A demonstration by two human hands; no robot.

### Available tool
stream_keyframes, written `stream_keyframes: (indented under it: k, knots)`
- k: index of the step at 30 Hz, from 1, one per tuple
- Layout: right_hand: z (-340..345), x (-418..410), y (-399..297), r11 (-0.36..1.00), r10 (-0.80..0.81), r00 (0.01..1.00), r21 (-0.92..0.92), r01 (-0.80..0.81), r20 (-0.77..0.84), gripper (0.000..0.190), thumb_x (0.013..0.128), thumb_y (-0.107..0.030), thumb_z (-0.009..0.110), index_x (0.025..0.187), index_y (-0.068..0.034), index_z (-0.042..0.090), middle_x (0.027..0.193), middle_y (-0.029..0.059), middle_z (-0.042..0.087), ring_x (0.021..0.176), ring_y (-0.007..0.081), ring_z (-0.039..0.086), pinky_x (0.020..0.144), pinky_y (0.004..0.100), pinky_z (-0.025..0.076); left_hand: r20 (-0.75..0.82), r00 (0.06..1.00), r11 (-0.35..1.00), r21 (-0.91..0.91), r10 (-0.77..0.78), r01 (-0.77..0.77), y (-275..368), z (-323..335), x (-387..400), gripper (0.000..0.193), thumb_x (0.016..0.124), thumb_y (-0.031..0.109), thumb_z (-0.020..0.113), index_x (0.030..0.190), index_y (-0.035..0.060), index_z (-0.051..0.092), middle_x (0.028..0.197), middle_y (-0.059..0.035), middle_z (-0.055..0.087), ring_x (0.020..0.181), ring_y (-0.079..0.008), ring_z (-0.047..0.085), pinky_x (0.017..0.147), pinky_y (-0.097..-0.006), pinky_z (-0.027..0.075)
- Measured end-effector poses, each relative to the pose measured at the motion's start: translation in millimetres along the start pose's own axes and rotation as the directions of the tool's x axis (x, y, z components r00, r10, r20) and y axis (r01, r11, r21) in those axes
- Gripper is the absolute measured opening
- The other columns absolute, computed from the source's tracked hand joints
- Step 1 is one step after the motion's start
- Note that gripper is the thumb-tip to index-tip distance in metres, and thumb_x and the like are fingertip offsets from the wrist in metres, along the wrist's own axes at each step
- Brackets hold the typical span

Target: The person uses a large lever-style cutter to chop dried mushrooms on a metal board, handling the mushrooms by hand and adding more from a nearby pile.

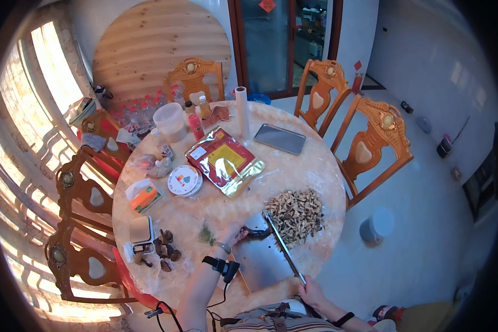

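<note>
My left hand [234,234] grips a dark brown, elongated piece [258,233], probably dried mushroom. That piece lies over a metal cutting board [265,265], its tip beside a long straight blade [283,245]. My right hand [312,291] is closed around the blade's near end; the far end rests at the board's top edge. Beyond the blade spreads a heap of pale and dark slices [296,213]. Several whole dark brown pieces [166,249], probably dried mushrooms, lie left of my left forearm. Green crumbs [206,234] are scattered near my left wrist.
The round table [182,286] carries a small scale [141,230], a tissue pack [144,197], stacked plates [184,181], a red and gold foil bag [226,159], a metal tray [280,138] and a plastic wrap roll [241,112]. Carved chairs [369,145] surround it. A bucket [375,228] stands right.
</note>
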State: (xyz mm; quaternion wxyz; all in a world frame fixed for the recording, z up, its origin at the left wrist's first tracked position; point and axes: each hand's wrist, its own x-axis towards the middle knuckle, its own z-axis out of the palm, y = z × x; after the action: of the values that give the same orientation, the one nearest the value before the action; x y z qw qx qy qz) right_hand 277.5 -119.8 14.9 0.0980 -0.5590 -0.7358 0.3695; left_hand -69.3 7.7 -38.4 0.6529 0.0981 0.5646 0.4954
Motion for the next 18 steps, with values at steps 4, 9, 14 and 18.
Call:
stream_keyframes:
  k: [4, 9, 14, 18]
  knots:
    - [-76, -6, -60, 0.991, 0.03, 0.995, 0.126, -0.042, 0.097, 0.03, 0.082, -0.029, 0.052, 0.096, -0.003, 0.049, 0.063, 0.0186, 0.056, 0.061, 0.0386, 0.057, 0.054, 0.0445, 0.044, 0.04, 0.996, 0.997, -0.013, -0.079, 0.08, 12, 16, -20, 0.011, 0.082, 0.007, 0.054, 0.073, 0.0012, 0.054, 0.061, -0.0066, 0.059, 0.044, -0.0101, 0.055, 0.04, -0.016, 0.048]
    - [-142, 29, -135, 0.996, -0.035, 0.976, 0.089, 0.016, 0.214, 0.029, 0.085, -0.027, 0.049, 0.097, 0.0, 0.052, 0.068, 0.0185, 0.055, 0.063, 0.0321, 0.055, 0.058, 0.0386, 0.042, 0.065, 0.977, 0.973, -0.1, -0.201, 0.207, 16, 2, -10, 0.009, 0.078, 0.005, 0.055, 0.072, 0.0056, 0.049, 0.058, -0.0023, 0.051, 0.044, -0.0104, 0.053, 0.042, -0.0187, 0.051]
    - [-163, 43, -162, 0.999, -0.037, 0.965, -0.005, 0.04, 0.261, 0.031, 0.085, -0.027, 0.049, 0.085, 0.004, 0.053, 0.071, 0.022, 0.056, 0.068, 0.036, 0.055, 0.061, 0.0404, 0.042, 0.062, 0.992, 0.981, -0.154, -0.109, 0.117, 12, 13, -20, 0.012, 0.081, 0.004, 0.055, 0.07, 0.0025, 0.051, 0.058, -0.0041, 0.054, 0.044, -0.0105, 0.054, 0.041, -0.018, 0.05]
    - [-130, 25, -132, 0.971, -0.132, 0.971, -0.169, 0.168, 0.201, 0.028, 0.082, -0.025, 0.052, 0.088, 0.002, 0.05, 0.07, 0.0235, 0.057, 0.068, 0.0399, 0.057, 0.06, 0.0462, 0.044, 0.029, 0.997, 0.979, -0.186, -0.075, 0.079, -2, 10, -4, 0.011, 0.08, 0.003, 0.055, 0.071, 0.0021, 0.05, 0.057, -0.0039, 0.052, 0.045, -0.012, 0.054, 0.043, -0.0202, 0.052]
